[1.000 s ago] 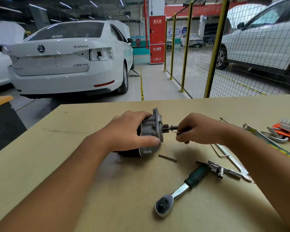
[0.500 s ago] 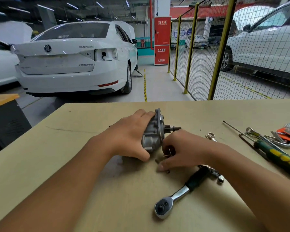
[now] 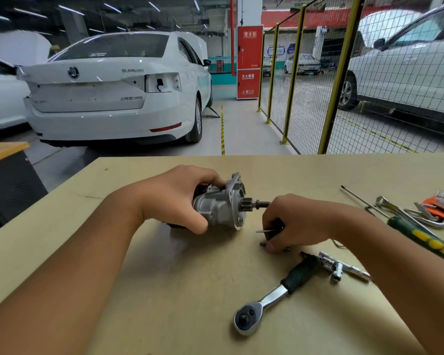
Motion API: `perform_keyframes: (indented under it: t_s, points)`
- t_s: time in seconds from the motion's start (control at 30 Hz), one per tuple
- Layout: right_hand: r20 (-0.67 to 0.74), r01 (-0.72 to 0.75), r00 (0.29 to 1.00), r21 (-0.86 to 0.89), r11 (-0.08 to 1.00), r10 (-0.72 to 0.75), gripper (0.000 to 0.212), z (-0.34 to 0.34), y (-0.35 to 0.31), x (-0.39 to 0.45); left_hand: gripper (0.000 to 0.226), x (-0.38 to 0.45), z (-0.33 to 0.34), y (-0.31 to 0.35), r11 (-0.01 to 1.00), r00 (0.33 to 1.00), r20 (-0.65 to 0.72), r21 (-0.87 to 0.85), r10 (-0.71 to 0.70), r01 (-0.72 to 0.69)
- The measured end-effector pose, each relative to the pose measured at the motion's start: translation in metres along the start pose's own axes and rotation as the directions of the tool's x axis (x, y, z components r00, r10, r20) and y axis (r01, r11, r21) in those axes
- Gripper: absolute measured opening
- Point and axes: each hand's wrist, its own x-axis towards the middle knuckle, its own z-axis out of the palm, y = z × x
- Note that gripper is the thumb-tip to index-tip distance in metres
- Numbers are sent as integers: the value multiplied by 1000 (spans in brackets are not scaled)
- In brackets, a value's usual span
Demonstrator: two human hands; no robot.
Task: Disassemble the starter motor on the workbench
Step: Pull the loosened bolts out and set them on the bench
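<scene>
Two hands work at frame centre: left hand [image 3: 176,198] wraps the heavy, rigid motor [image 3: 219,206] housing, the best hold, while right hand [image 3: 297,226] pinches a small dark tool [image 3: 273,228].

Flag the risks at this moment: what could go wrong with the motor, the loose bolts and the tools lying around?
1. The left hand alone steadies the starter motor lying on its side; it could roll on the workbench.
2. The right hand holds a small dark part and a thin bolt close to the bench; small pieces could slip and get lost.
3. The ratchet lies under the right forearm and could be knocked.
</scene>
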Motion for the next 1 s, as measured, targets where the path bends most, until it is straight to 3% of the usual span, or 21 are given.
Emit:
perform_keyframes:
  t_s: [0.27,0.47,0.57,0.73,0.87,1.0]
  points:
    - [0,-51,999,-2,999,51,16,-1,5,0,67,-8,-21,0,992,991,128,-115,-43,58]
    - [-55,-125,991,-32,992,123,14,0,11,4,61,-12,-25,4,992,990,118,-87,-76,87]
    - [-99,-139,985,-6,990,138,21,3,13,6,55,-13,-21,12,997,995,61,20,-77,76]
    - [-105,-112,988,7,994,112,23,5,12,8,59,-10,-10,25,931,994,-13,350,-108,106]
    - [-109,-138,984,45,989,142,21,4,15,7,81,-7,-5,20,918,997,-31,389,-72,79]
    - [-125,-148,980,66,987,155,18,2,18,6,88,-8,4,14,900,999,-44,436,13,8]
